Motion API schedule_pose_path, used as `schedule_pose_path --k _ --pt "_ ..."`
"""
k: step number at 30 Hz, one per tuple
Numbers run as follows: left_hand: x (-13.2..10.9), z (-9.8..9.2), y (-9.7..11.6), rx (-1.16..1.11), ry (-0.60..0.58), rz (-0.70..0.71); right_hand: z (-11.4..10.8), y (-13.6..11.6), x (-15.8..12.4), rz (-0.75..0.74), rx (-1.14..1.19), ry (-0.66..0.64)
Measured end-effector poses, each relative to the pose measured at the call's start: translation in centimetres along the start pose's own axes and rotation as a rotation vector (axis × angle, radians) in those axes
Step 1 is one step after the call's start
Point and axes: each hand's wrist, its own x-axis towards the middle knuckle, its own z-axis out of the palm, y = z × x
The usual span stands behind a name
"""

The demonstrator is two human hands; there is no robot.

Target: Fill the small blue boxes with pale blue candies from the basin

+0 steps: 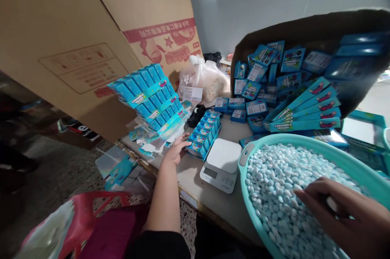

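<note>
My left hand (177,149) is at the near end of a display tray of small blue candy boxes (202,135), thumb and fingers against its left corner. To the right of that tray lies a white digital scale (224,163) with a bare platform. My right hand (341,206) is closed over a turquoise basin (248,159) full of pale blue and white candies (280,188). A whitish candy shows in the curl of its fingers; how many it holds is hidden.
Filled display trays (152,100) stand stacked at the left, beside a large cardboard carton (100,39). A black tape dispenser (196,116) sits behind the boxes. At the right, an open carton (304,23) spills blue boxes. A red stool (79,214) stands below the table edge.
</note>
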Motion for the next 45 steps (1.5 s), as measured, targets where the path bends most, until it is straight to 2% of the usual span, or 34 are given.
schedule_pose_path --k 3,6,8,13,17,21,25,30,34,40,45 --pt "0.0 0.7 0.6 -0.023 0.029 0.036 -0.3 -0.1 0.5 -0.1 -0.042 -0.048" --pt "0.8 1.2 1.1 0.031 0.091 0.024 -0.5 0.0 0.9 -0.217 -0.039 -0.036" --pt "1.5 1.5 1.2 0.074 0.111 0.001 -0.5 0.1 1.0 -0.243 -0.052 -0.026" --pt "2.7 2.0 1.1 0.112 0.107 -0.006 -0.3 0.2 0.8 -0.252 -0.064 -0.021" --pt "2.7 2.0 1.1 0.092 0.044 -0.023 -0.3 0.2 0.7 -0.18 -0.084 -0.024" --pt "2.6 1.8 0.6 0.064 0.051 -0.01 -0.3 0.1 0.5 -0.204 -0.073 -0.048" --pt "2.7 1.8 0.0 0.043 0.042 0.014 -0.3 -0.1 0.2 -0.084 -0.096 -0.04" --pt "2.2 1.8 -0.5 0.067 -0.001 0.031 -0.7 0.0 0.6 -0.221 -0.063 -0.033" --pt "1.7 1.7 -0.7 0.162 0.0 0.079 -0.8 -0.5 1.0 -0.2 -0.028 -0.006" --pt "1.6 1.2 0.0 0.446 0.003 0.13 -0.9 -1.5 1.2 -0.196 0.008 0.01" --pt "0.3 2.7 1.3 0.66 -0.01 0.176 -1.1 -1.5 1.5 -0.184 0.017 0.01"
